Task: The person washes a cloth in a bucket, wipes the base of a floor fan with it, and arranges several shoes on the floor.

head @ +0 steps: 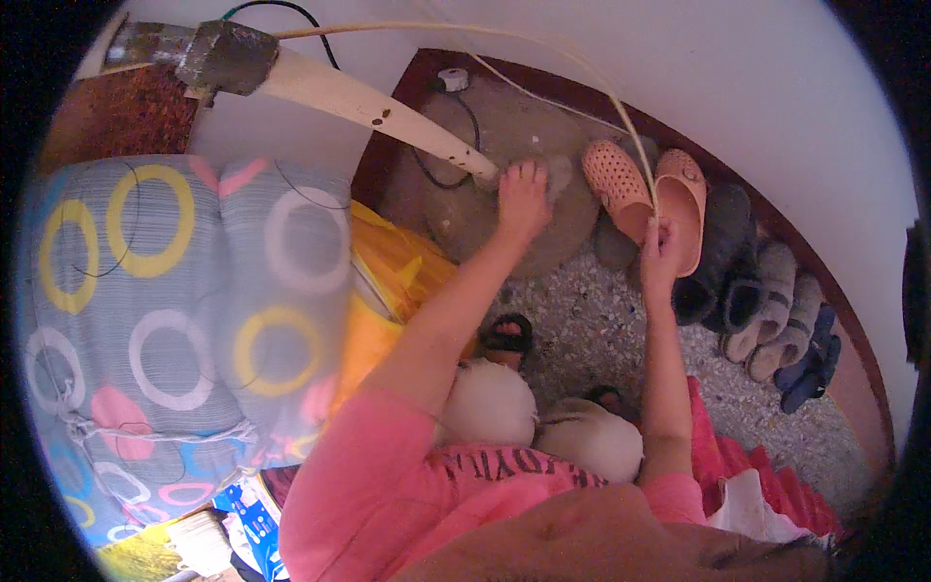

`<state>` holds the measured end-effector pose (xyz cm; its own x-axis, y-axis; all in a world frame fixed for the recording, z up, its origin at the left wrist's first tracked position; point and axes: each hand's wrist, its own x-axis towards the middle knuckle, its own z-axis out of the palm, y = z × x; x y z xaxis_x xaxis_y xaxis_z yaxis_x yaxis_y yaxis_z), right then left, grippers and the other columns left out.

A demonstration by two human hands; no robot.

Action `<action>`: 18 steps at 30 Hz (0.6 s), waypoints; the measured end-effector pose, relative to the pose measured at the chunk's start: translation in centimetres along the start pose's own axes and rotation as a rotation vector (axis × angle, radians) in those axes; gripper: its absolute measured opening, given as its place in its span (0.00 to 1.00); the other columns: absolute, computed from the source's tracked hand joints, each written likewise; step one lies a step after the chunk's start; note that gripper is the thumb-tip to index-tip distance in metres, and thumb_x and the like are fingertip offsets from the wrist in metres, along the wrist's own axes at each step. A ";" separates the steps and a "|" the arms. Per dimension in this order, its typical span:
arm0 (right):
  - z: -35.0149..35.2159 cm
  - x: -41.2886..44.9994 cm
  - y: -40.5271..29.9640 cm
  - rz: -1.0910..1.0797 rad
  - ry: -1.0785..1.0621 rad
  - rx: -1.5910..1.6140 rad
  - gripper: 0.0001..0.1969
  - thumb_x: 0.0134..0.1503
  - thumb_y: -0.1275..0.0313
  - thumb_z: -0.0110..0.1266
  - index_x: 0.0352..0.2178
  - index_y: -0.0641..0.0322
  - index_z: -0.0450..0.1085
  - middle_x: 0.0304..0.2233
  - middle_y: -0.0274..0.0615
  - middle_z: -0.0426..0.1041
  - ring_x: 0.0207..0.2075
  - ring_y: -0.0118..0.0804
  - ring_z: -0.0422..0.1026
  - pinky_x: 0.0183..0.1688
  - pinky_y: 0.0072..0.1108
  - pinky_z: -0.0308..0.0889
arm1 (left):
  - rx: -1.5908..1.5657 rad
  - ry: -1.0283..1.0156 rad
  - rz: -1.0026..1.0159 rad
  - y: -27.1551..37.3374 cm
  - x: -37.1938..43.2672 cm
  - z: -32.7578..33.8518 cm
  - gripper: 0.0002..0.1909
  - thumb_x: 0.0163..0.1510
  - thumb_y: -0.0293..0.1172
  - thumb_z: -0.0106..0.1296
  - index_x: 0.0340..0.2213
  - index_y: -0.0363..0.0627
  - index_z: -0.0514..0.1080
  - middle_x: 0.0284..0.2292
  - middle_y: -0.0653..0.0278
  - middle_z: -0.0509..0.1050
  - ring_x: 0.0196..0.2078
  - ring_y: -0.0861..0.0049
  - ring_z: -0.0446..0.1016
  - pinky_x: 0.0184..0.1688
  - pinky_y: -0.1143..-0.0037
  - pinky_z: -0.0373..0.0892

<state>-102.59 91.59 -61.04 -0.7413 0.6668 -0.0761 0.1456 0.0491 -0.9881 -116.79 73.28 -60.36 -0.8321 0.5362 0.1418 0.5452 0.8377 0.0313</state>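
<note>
My right hand point(662, 244) pinches the end of a pale, flexible strip point(611, 91), possibly cane or cord. From there the strip arches up and left to a worn, dark block point(229, 57). A tapered pale wooden leg point(364, 105) with dark holes slants down from that block. Beside the leg's narrow tip is my left hand point(524, 198), its fingers stretched forward and slightly apart, with nothing visible in it. Beneath the left hand lies a flat, brownish round surface point(465, 218). Whether the hand touches it, I cannot tell.
Peach clogs point(618, 178) lie behind the right hand. Dark shoes point(716, 247), grey slippers point(778, 291) and blue flip-flops point(807, 360) line the curved wall. A ring-patterned cushion point(240, 291) fills the left. An orange bag point(400, 262) sits beside it. A black cable point(476, 120) crosses the floor.
</note>
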 end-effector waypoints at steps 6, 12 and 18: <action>1.0 -2.1 -0.3 0.090 -0.178 -0.059 0.10 0.56 0.68 0.44 0.25 0.64 0.60 0.18 0.34 0.62 0.20 0.23 0.60 0.23 0.17 0.57 | 0.011 -0.134 0.160 2.0 -4.2 5.4 0.31 0.38 0.36 0.52 0.47 0.47 0.59 0.44 0.57 0.60 0.45 0.57 0.58 0.41 0.63 0.62; 0.7 -1.2 -0.4 0.160 -0.208 -0.024 0.09 0.56 0.69 0.45 0.25 0.62 0.59 0.16 0.32 0.60 0.19 0.21 0.59 0.21 0.16 0.55 | 0.032 -0.139 0.400 2.2 -4.4 6.0 0.26 0.40 0.33 0.49 0.45 0.56 0.61 0.42 0.59 0.61 0.43 0.59 0.60 0.40 0.62 0.62; -1.8 -1.0 -1.6 0.127 -0.189 0.022 0.08 0.55 0.70 0.45 0.26 0.63 0.60 0.17 0.31 0.61 0.19 0.21 0.59 0.21 0.15 0.56 | 0.112 -0.123 0.037 -0.7 7.6 6.9 0.22 0.39 0.32 0.51 0.40 0.52 0.64 0.37 0.61 0.63 0.41 0.62 0.63 0.40 0.63 0.63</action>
<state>-100.94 92.21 -59.17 -0.8279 0.5151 -0.2218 0.2329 -0.0441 -0.9715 -124.25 77.47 -66.16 -0.8218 0.5695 0.0180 0.5664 0.8199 -0.0833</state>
